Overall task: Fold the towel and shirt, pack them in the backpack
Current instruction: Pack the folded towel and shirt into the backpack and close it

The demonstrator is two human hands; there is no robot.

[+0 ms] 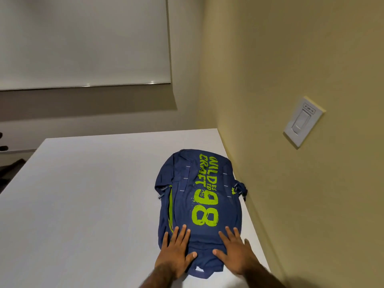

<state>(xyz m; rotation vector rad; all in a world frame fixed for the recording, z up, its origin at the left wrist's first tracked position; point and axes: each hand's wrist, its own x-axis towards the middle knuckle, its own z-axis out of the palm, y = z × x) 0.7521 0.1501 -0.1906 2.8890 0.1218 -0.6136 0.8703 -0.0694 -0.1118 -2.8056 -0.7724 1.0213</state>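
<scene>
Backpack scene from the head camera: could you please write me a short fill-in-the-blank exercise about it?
1. The left hand and the right hand both lie flat on the navy ____.
2. Its large green printed number reads ____.
3. It lies on the white table, beside a wall that bears a white light ____.

Missing words: backpack; 98; switch.
</scene>
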